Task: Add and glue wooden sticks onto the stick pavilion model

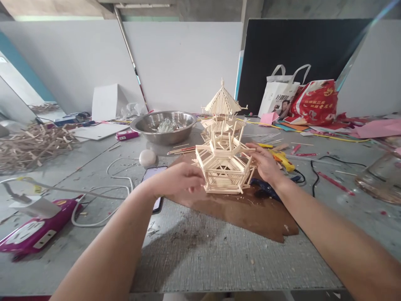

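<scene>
A tiered pagoda model (223, 146) built of thin wooden sticks stands upright on a brown board (247, 209) in the middle of the grey table. My left hand (180, 182) is closed against the lower left side of the model's base tier. My right hand (265, 163) touches the right side of the same tier, fingers curled on its edge. A yellow glue gun (283, 159) lies just behind my right hand. A phone (155, 175) lies under my left wrist.
A steel bowl (164, 125) sits behind the model. A heap of wooden sticks (34, 144) lies far left, a magenta box (37, 230) and white cable (103, 196) near left. Bags (300, 100), pink paper (372, 127) and a glass jar (382, 177) are at the right.
</scene>
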`<state>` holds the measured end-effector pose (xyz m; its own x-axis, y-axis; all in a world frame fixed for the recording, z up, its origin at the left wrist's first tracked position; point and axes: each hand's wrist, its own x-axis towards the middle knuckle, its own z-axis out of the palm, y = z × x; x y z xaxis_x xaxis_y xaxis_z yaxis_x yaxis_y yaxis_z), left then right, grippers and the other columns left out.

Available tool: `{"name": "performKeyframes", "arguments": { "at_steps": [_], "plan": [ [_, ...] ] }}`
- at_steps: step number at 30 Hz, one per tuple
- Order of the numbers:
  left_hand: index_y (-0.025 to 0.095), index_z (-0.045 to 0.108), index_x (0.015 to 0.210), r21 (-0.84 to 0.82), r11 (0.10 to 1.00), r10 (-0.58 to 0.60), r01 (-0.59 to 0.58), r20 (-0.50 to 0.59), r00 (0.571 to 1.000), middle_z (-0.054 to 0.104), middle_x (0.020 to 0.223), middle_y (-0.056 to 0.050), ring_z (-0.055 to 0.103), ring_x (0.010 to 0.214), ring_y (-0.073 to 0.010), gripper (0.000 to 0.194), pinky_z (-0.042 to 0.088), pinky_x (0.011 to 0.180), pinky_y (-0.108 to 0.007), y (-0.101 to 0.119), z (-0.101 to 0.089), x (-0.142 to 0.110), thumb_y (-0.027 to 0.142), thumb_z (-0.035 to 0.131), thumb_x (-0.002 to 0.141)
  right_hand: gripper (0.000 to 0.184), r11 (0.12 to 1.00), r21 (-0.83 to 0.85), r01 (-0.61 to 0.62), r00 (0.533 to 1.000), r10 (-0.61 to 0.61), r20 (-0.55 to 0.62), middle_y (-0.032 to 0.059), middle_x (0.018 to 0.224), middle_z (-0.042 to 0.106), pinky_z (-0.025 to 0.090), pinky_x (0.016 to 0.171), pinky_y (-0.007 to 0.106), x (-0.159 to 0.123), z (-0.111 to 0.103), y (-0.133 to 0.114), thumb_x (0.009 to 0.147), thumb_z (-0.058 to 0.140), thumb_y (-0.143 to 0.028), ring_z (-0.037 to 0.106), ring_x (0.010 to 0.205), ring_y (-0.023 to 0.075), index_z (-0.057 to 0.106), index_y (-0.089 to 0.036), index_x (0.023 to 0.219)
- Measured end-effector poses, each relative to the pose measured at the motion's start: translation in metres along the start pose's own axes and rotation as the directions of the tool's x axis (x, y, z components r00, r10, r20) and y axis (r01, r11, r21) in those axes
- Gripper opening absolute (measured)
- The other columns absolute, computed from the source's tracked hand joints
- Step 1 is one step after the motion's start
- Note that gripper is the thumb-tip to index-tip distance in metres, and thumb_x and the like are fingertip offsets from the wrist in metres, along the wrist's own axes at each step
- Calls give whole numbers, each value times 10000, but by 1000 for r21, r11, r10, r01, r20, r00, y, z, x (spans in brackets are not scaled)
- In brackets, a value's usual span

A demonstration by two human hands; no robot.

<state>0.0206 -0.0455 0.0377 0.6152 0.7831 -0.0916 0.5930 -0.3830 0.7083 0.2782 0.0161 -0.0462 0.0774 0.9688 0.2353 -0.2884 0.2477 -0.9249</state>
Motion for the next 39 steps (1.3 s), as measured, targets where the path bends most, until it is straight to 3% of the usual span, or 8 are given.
{"name": "performKeyframes", "arguments": {
  "at_steps": [5,13,17,21,26,30,33,39],
  "plan": [
    [214,639,565,84,994,-43,70,-292,955,594,533,29,504,491,-108,117,344,469,-183,-30,-3,12,156,539,580,294,1000,-15,25,990,-23,138,-36,832,627,397,748,256,4,-1,5,639,603,-320,565,784,117,581,-226,916],
    [212,625,771,358,929,-135,93,95,986,621,664,24,519,573,-97,251,378,594,-206,-25,6,15,222,376,739,374,875,-442,196,975,-222,-6,35,919,572,383,793,316,15,-5,20,701,513,-464,513,874,146,525,-179,942],
    [198,624,813,397,911,-169,111,112,979,627,705,9,525,632,-101,268,378,603,-200,-13,8,15,236,366,752,285,743,-587,323,832,-518,-197,6,768,531,416,655,273,8,-5,-3,702,537,-410,498,670,110,507,-176,862],
    [211,626,849,401,913,-139,72,140,980,625,714,17,516,612,-93,288,369,578,-193,-14,11,16,221,355,749,153,561,-603,567,736,-674,64,-16,665,500,384,510,220,-27,20,-45,781,465,-323,452,527,81,499,-192,851],
    [200,633,807,402,915,-40,-13,123,992,616,678,18,490,586,-89,277,357,564,-191,-15,17,17,201,367,727,138,174,-639,749,662,-237,711,-4,691,581,385,564,216,-78,52,-53,805,439,-258,529,603,96,556,-195,844],
    [196,632,749,399,917,-59,8,115,992,585,556,29,455,486,-82,262,345,510,-191,-10,25,18,200,372,717,176,68,-721,690,721,29,693,45,838,606,408,646,249,-93,48,-21,797,448,-266,564,751,147,553,-176,907],
    [183,611,708,358,933,-104,45,147,984,527,455,33,428,399,-78,266,328,448,-190,-11,31,18,226,349,733,187,24,-777,629,776,36,630,62,922,592,411,648,245,-94,41,-4,813,419,-258,563,789,152,554,-178,916],
    [194,617,801,341,938,8,-57,141,990,568,541,30,458,480,-79,275,340,495,-188,-8,37,19,161,369,686,205,96,-757,646,762,-25,647,36,895,592,417,673,233,-91,37,-2,847,364,-233,565,781,131,565,-195,865]
  ]
}}
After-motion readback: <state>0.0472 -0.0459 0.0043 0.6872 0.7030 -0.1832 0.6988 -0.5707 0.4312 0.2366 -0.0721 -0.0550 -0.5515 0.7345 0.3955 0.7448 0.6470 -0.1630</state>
